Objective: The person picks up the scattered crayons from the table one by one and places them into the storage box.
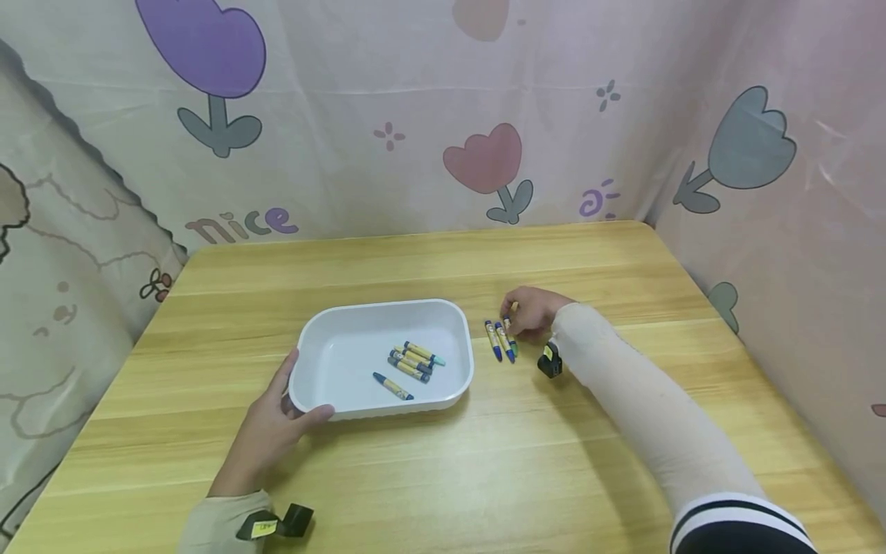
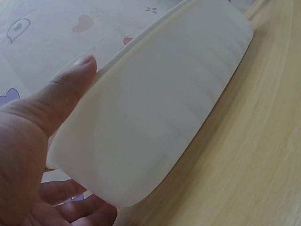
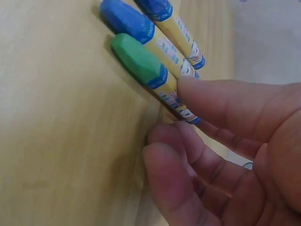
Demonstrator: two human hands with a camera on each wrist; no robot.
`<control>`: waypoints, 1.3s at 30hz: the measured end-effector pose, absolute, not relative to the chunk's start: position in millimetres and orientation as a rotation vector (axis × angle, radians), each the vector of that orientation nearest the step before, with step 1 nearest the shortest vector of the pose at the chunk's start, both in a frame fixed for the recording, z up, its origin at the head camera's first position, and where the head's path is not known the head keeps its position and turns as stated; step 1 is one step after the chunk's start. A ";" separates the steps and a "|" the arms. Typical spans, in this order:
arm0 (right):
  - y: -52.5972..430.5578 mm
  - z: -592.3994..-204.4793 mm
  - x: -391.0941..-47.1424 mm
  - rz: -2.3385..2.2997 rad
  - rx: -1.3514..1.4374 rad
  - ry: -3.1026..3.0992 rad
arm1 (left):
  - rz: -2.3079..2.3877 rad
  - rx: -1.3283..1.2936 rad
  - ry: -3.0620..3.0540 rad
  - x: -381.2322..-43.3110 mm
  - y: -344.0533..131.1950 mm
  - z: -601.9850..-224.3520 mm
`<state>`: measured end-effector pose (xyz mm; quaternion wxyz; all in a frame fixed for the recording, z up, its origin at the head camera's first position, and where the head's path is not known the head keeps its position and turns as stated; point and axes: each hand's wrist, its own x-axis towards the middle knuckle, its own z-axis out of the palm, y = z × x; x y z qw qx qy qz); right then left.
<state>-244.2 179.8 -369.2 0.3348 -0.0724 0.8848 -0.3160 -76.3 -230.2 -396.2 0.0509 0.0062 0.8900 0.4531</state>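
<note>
At its left end, the white plastic tray [image 1: 394,409] is gripped by my left hand [image 1: 266,435]. The thumb [image 2: 70,84] lies along the rim and the other fingers curl under the corner. Right of the tray, my right hand [image 1: 534,312] is at a short row of crayons on the table. Its thumb and fingers pinch the label end of a green crayon [image 3: 138,61], whose green tip points away from the palm. Two blue crayons [image 3: 127,19] lie right alongside, parallel to it.
Inside the tray, several paper-wrapped crayons [image 1: 408,369] lie toward the right, one dark crayon [image 1: 392,386] apart from the others. The wooden table [image 1: 443,477] backs onto a printed curtain [image 1: 332,177], which also hangs along both sides.
</note>
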 end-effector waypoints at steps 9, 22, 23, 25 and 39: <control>180.9 -362.2 -246.8 -0.786 -0.253 2.355 | 1.381 0.035 2.706 -79.0 -230.8 -397.2; 167.5 -347.9 -244.3 -0.888 -0.370 2.315 | 1.373 0.008 2.699 -71.4 -230.6 -400.3; 166.6 -344.6 -244.7 -0.892 -0.376 2.326 | 1.382 0.011 2.698 -72.6 -230.3 -400.1; 164.8 -338.4 -245.9 -0.901 -0.385 2.339 | 1.394 0.018 2.699 -75.2 -229.6 -399.4; 137.6 -322.7 -247.3 -0.909 -0.464 2.368 | 1.400 0.022 2.703 -76.9 -230.3 -398.3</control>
